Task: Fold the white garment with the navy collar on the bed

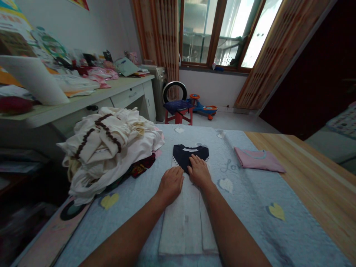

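A white garment with a navy collar (183, 157) lies folded into a long narrow strip on a light-blue blanket (244, 218). Small white scallops trim the collar's edge. My left hand (171, 184) rests on the strip's left side just below the collar, palm down, fingers laid on the cloth. Flat across the collar's lower right part is my right hand (198, 171), its fingers somewhat spread. Neither hand lifts any cloth. Below them, the white lower part (180, 230) stretches toward me, with a fold line along its right side.
To the left is a heap of white clothes (111, 141) with brown trim. A folded pink garment (258, 159) lies at the right, near the bare wooden surface (314, 178). Beyond are a red stool (178, 116), a blue ride-on toy (203, 107) and a cluttered desk (119, 91).
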Tool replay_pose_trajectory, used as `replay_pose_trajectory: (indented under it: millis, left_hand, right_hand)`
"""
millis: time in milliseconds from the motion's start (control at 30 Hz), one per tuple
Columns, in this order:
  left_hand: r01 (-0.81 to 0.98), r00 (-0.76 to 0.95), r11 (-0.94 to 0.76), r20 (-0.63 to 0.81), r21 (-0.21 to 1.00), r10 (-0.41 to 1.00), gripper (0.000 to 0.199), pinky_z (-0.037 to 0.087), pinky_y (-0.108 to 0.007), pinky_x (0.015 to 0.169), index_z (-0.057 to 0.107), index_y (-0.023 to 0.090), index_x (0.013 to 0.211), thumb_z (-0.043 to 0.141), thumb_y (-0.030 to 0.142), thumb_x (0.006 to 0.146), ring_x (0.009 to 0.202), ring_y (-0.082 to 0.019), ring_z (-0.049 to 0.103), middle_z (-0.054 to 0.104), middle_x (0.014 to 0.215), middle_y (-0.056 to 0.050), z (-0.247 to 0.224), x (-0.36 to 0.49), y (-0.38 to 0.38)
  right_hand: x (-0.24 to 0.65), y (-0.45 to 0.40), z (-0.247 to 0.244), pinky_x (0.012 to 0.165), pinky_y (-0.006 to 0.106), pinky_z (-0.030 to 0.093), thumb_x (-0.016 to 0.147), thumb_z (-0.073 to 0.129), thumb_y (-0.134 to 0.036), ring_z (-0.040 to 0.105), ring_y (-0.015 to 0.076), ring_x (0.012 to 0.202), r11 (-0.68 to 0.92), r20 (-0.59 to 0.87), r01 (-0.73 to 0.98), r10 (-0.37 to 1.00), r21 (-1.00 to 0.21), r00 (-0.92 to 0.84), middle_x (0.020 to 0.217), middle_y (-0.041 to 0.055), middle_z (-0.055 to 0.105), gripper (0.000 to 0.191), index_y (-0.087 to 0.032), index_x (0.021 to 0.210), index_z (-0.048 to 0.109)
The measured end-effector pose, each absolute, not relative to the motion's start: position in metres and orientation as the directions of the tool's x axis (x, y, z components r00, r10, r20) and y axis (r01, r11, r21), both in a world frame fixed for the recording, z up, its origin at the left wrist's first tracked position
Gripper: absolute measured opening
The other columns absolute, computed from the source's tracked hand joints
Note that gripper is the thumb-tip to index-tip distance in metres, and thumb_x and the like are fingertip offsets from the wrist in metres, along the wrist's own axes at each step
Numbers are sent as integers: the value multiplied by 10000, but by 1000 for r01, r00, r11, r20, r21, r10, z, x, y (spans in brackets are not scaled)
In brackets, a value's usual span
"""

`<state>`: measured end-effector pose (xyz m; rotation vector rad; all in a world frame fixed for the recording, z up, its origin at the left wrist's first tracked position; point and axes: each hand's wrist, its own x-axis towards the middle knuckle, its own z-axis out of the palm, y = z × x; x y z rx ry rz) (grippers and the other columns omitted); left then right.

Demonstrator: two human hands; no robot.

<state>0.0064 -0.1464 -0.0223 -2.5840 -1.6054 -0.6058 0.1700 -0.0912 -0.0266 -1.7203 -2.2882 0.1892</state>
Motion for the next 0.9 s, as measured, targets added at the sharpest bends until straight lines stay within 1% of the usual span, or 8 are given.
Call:
replay_pose_trajectory:
  millis: [100, 233, 433, 567, 633, 733, 800, 900]
  left_hand:
    - [881, 379, -449, 348, 147, 857, 301, 448, -422, 1039, 573, 148, 1221, 475, 177, 939, 1202, -257, 567, 626, 1295, -123, -26, 6, -145]
    - [904, 342, -402, 318, 145, 884, 370, 422, -441, 1080, 556, 150, 1293, 483, 216, 936, 1298, -255, 522, 583, 1394, -129, -29, 7, -144]
    - [947, 268, -300, 233, 114, 935, 494, 328, -509, 1160, 461, 153, 1435, 431, 291, 961, 1431, -253, 388, 435, 1542, -117, -33, 6, -144]
    - [955, 251, -276, 203, 107, 946, 540, 270, -525, 1187, 414, 145, 1475, 408, 331, 968, 1466, -258, 326, 380, 1572, -132, -34, 5, -145]
    - [956, 245, -272, 206, 114, 947, 554, 270, -528, 1183, 398, 150, 1484, 416, 337, 963, 1469, -267, 320, 357, 1582, -148, -33, 5, -145]
    - [954, 238, -272, 230, 126, 944, 597, 295, -515, 1170, 357, 137, 1496, 456, 347, 946, 1475, -273, 305, 275, 1611, -181, -31, 5, -145]
    - [953, 231, -270, 243, 138, 942, 619, 303, -505, 1166, 344, 112, 1489, 476, 355, 935, 1477, -274, 299, 277, 1604, -205, -31, 5, -144]
    - [954, 216, -256, 238, 154, 947, 595, 299, -510, 1165, 373, 89, 1451, 485, 356, 930, 1461, -279, 329, 370, 1556, -217, -34, 5, -142]
  right_hand:
    - [170, -91, -27, 1177, 444, 225, 975, 432, -319, 323, 265, 1449, 285, 140, 923, 957, -258, -256, 1578, 96, 369, 512, -152, 1458, 462]
    - [171, -91, -27, 1180, 443, 220, 978, 427, -321, 319, 263, 1451, 285, 138, 921, 957, -265, -256, 1579, 90, 369, 510, -154, 1459, 463]
    - [171, -90, -28, 1187, 439, 209, 975, 430, -327, 313, 261, 1454, 276, 126, 921, 960, -275, -250, 1584, 87, 359, 521, -145, 1463, 457]
    - [171, -90, -27, 1188, 434, 206, 974, 435, -331, 316, 260, 1453, 278, 128, 921, 959, -272, -251, 1585, 88, 357, 523, -145, 1463, 458]
    - [171, -90, -27, 1188, 434, 206, 974, 435, -333, 313, 261, 1455, 278, 123, 921, 959, -272, -253, 1586, 87, 355, 524, -148, 1464, 456]
    - [172, -91, -27, 1187, 436, 210, 975, 430, -335, 308, 260, 1458, 278, 118, 921, 960, -271, -255, 1589, 83, 348, 520, -162, 1465, 457]
    - [172, -91, -26, 1185, 437, 215, 976, 430, -336, 309, 259, 1458, 281, 121, 921, 959, -271, -257, 1590, 82, 348, 519, -169, 1466, 457]
    - [172, -92, -26, 1181, 440, 224, 974, 436, -335, 320, 260, 1452, 283, 125, 919, 958, -273, -258, 1585, 86, 357, 519, -171, 1466, 458]
